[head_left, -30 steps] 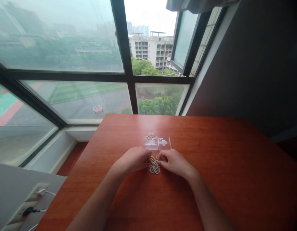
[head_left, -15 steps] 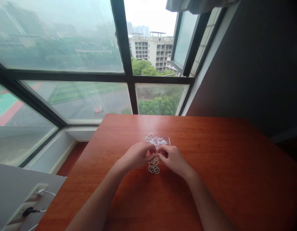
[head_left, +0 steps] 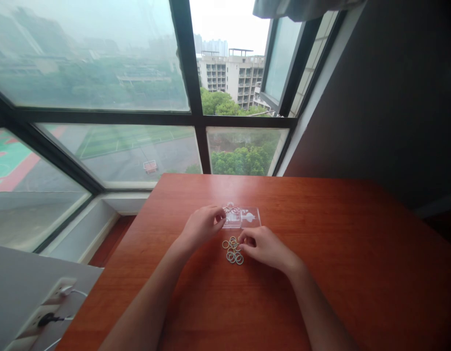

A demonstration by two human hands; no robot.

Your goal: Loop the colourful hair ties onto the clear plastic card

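A clear plastic box (head_left: 250, 218) with a white printed figure lies on the table, its left part holding several small pale rings (head_left: 231, 208). My left hand (head_left: 203, 225) is at the box's left side, thumb and fingers pinched; a ring shows close by its fingertips, but I cannot tell whether it is held. Nearer to me lies a loose pile of thin pale green and yellowish rings (head_left: 233, 254), perhaps elastic bands. My right hand (head_left: 266, 247) rests at the pile's right edge with its fingers curled together by a ring; the fingertips partly hide what they grip.
The reddish-brown wooden table (head_left: 342, 253) spreads widely on both sides. Beyond its back edge stand dark-framed windows (head_left: 197, 119). At lower left, plugs and cables sit in wall sockets (head_left: 46, 319). A dark wall (head_left: 389, 107) rises at right.
My hands were together above the rings and have separated. The left has moved up and left to the box; the right has lowered to the pile, leaving more of the rings and box in sight.
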